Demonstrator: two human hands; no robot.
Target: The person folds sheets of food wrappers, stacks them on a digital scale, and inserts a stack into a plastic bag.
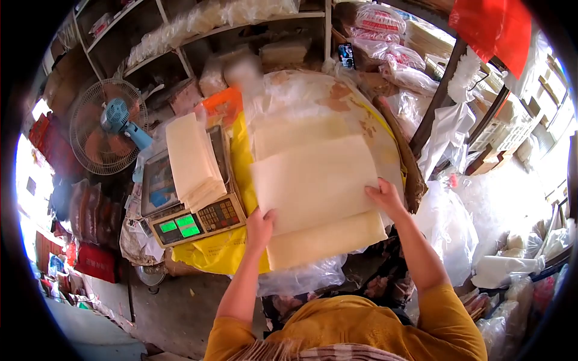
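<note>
At the centre of the frame, a pale sheet lies between left hand and right hand, its long axis running crosswise; both hands' fingers are clamped on its opposite sides, the right slightly higher.

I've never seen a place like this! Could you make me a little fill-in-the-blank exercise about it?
1. The left hand grips the left edge of the large pale sheet; the right hand grips its ____ edge.
2. Seen from the camera, the fan stands to the ____ of the scale.
3. The scale's lit display glows ____.
4. The bright plastic in front of the scale is ____.

Missing words: right; left; green; yellow.
</note>
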